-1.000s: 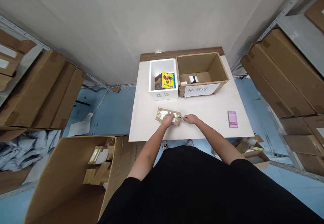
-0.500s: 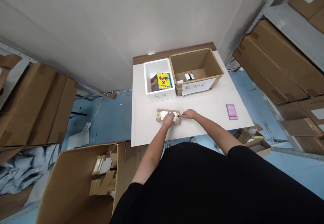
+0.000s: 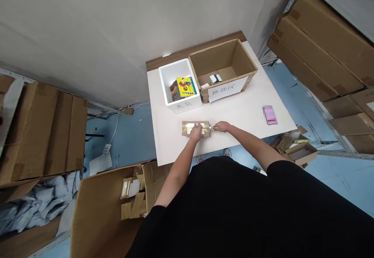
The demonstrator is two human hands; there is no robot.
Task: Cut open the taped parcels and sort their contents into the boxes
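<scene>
A small flat cardboard parcel (image 3: 188,127) wrapped in shiny tape lies on the white table (image 3: 242,116). My left hand (image 3: 196,133) rests on top of it, fingers pressed down. My right hand (image 3: 222,126) sits at the parcel's right end, closed round a small thin tool whose tip touches the parcel's edge. I cannot make out what the tool is.
At the table's back stand a white foam box (image 3: 168,90) with a yellow book inside and an open cardboard box (image 3: 242,61) with a paper label. A pink item (image 3: 270,114) lies at right. A large open carton (image 3: 99,207) with packets sits on the floor at left; stacked cartons line both sides.
The view has swung and tilted, so the table appears rotated. Both hands stay at the parcel; the right hand keeps the tool at its right end.
</scene>
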